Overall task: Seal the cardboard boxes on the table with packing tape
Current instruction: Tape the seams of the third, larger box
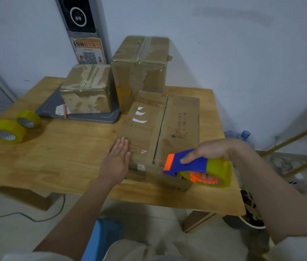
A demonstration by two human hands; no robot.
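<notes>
A flat cardboard box [149, 129] lies on the wooden table [64, 153], its two top flaps closed with a bare seam between them. My left hand [117, 159] rests flat, fingers straight, on the box's near left edge. My right hand [211, 151] grips a blue and orange tape dispenser [190, 164] loaded with a yellowish tape roll, held at the box's near right corner, its orange front pointing left. Two taped boxes stand behind: a small one [86, 89] and a taller one [139, 66].
Two spare yellow tape rolls [7, 132] lie at the table's left. A grey flat tray [85, 115] sits under the small box. A white wall is close behind. A blue bottle [245, 135] and wooden frames stand to the right; a cable runs on the floor.
</notes>
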